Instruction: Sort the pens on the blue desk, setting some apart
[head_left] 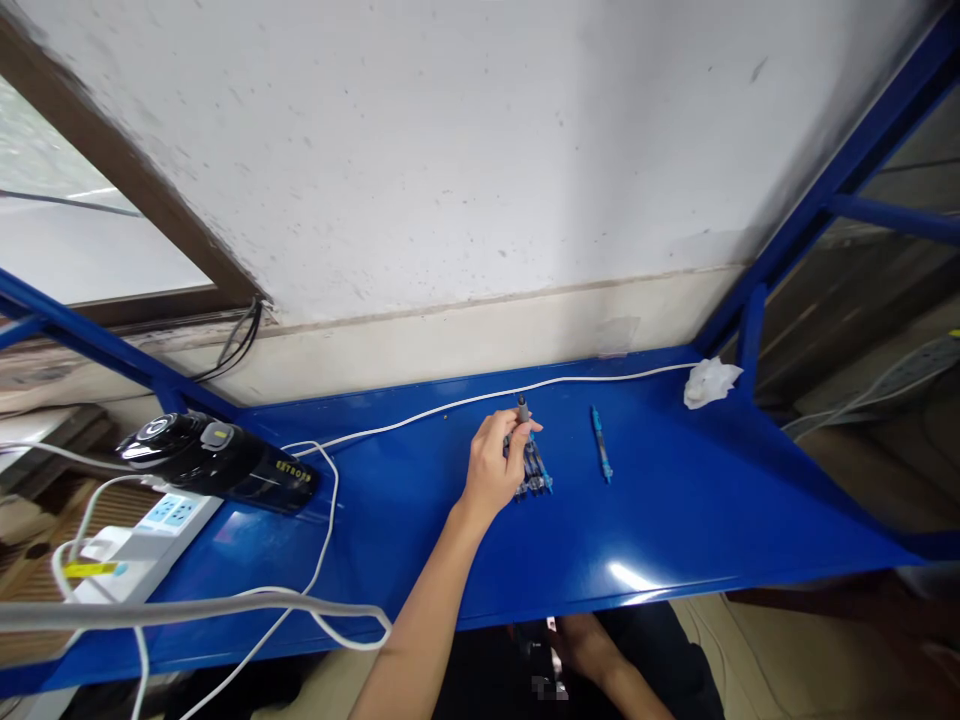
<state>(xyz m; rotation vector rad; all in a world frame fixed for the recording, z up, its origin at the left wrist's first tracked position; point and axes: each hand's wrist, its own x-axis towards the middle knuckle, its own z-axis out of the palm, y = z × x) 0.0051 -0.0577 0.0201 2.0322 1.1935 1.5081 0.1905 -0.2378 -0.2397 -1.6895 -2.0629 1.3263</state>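
My left hand [495, 462] is over the middle of the blue table, its thumb and fingers pinched on a dark pen [523, 408] whose grey-black end points up. Beneath and beside the fingers, several clear and black pens [535, 472], one with blue ends, lie side by side. Apart from them, to the right, a single blue pen [602, 445] lies on the tabletop. Below the table's front edge is my right hand [585, 645], near a dark, shiny object [544, 665] in the lap; its fingers are mostly hidden.
A black bottle [247, 465] and a white power strip [154, 540] are at the left. White cables [330, 500] loop over the left side, and one runs along the back. Crumpled white tissue [709, 383] lies at the back right corner. Blue frame posts [810, 220] flank the table [675, 500].
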